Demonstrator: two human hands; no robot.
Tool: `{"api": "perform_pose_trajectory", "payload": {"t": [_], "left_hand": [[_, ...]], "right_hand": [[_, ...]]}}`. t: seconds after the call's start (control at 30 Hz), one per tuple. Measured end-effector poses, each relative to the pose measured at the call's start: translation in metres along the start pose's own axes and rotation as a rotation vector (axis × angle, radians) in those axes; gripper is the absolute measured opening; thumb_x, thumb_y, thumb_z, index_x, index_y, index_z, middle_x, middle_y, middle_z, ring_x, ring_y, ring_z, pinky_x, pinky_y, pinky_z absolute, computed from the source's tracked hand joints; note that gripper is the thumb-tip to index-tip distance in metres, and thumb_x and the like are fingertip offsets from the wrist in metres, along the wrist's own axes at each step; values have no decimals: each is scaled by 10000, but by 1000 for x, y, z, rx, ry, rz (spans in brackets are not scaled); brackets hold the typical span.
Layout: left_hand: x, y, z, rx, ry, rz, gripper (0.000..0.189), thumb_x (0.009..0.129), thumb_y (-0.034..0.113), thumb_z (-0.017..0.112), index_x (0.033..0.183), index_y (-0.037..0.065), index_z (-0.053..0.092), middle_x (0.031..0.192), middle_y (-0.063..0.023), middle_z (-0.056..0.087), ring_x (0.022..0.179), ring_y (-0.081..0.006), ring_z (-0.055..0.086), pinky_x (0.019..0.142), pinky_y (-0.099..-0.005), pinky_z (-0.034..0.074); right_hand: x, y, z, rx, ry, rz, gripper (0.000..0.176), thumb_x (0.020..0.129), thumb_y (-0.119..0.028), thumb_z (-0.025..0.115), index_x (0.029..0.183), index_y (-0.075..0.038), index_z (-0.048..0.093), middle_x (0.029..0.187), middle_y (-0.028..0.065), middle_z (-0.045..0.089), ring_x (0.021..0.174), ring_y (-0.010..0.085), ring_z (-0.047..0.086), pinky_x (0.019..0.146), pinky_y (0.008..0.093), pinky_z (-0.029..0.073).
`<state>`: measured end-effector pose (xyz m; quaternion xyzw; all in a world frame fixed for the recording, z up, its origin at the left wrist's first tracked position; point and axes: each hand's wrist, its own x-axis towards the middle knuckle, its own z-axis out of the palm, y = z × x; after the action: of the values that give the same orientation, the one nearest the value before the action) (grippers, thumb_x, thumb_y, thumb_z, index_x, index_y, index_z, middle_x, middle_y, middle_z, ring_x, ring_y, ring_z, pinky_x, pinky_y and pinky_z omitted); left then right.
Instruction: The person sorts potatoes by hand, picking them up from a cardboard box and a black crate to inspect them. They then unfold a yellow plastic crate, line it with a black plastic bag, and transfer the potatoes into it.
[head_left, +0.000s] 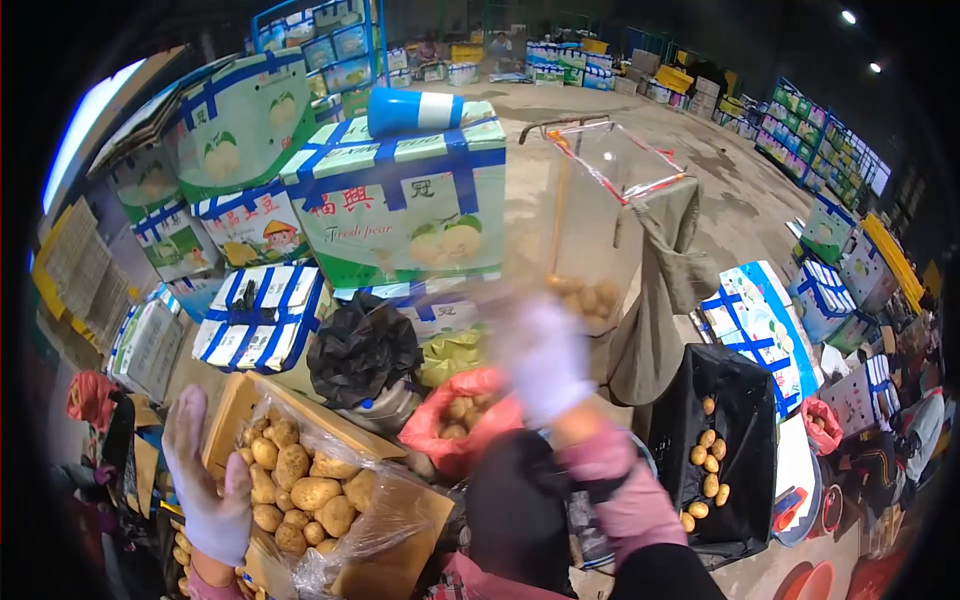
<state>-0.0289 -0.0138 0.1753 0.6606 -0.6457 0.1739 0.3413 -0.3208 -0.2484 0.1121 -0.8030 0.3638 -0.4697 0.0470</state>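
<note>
My left hand (pixel 207 480), in a pale glove, is at the left edge of a cardboard box (pixel 405 530) lined with clear plastic. Its fingers are stretched up, the thumb is apart, and nothing is in it. Potatoes (pixel 292 465) of mixed sizes fill the box. My right hand (pixel 545 360), also gloved, is reaching forward and smeared by motion, so its fingers cannot be made out. Just beyond it a clear plastic bag (pixel 610 215) hangs open on a frame, with potatoes (pixel 590 298) at its bottom. Below the right hand, a red bag (pixel 490 382) holds more potatoes.
A black-lined crate (pixel 735 400) with several potatoes stands at right. Grey cloth (pixel 650 300) drapes beside the clear bag. A black plastic bag (pixel 362 345) sits behind the box. Taped fruit cartons (pixel 400 210) are stacked at left, with a blue-and-white roll (pixel 415 110) on top.
</note>
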Motion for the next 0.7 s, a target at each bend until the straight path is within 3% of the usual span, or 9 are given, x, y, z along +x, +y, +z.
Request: {"api": "perform_pose_trajectory", "payload": {"t": [0.07,0.2,0.33,0.4,0.47,0.5,0.53,0.57,0.7], "left_hand": [[-17,-3,-5,-337,-28,-213,577,973,247,602,1426,-37,386,1426,-187,462,1344,-297,439,1147,-396,296],[-28,5,-11,-510,-192,-462,473,995,169,532,1394,-61,427,1372,-190,526,1295,-253,494,1107,-351,337],[-36,12,-16,-498,-210,-506,398,1003,132,519,1348,-62,478,1292,-165,590,1217,-226,550,1055,-328,392],[-50,0,-22,-467,-202,-509,438,976,144,566,1354,-59,478,1277,-155,602,1170,-197,558,1030,-305,400],[-72,-7,-30,-451,-170,-598,449,955,142,590,1352,-46,493,1267,-145,613,1145,-183,570,1014,-294,411],[-79,-11,-33,-455,-149,-672,441,948,135,590,1347,-34,508,1263,-140,619,1144,-184,577,1010,-295,418],[-89,-16,-38,-448,-117,-763,433,940,127,590,1342,-23,523,1260,-135,624,1142,-186,585,1006,-295,425],[-98,-16,-40,-340,-156,-781,410,940,136,592,1322,-8,553,1255,-133,633,1138,-194,597,1002,-301,438],[-138,-26,-33,-182,-422,-940,382,965,257,588,1250,5,618,1170,-170,679,1101,-300,645,963,-372,499]], "right_hand": [[4,55,-75,850,542,445,260,1025,-293,542,1054,-59,653,831,34,665,648,108,590,551,253,449],[22,152,-184,713,1000,247,286,1035,-316,532,1064,-50,634,876,76,659,655,134,609,579,246,486],[47,291,-152,716,705,428,291,1041,-307,517,1026,-42,637,900,74,658,683,139,619,587,258,486],[56,358,-119,643,605,550,360,1056,-349,453,1064,-45,647,903,129,683,731,229,662,639,335,523],[43,402,-106,-163,359,463,428,1064,-377,364,1118,-68,655,956,181,691,858,344,669,745,411,544],[34,416,-104,-343,204,661,448,1037,-392,356,1157,-93,669,1060,219,676,1007,420,628,849,466,524],[14,428,-114,-516,-21,255,416,999,-384,427,1171,-97,674,1158,184,674,1058,399,628,871,479,521],[0,439,-118,-570,-136,126,413,1000,-379,429,1181,-95,668,1168,184,670,1061,394,628,878,473,518],[-13,450,-121,-589,-224,384,407,1003,-357,436,1223,-85,643,1205,181,654,1075,373,626,902,451,506]]}}
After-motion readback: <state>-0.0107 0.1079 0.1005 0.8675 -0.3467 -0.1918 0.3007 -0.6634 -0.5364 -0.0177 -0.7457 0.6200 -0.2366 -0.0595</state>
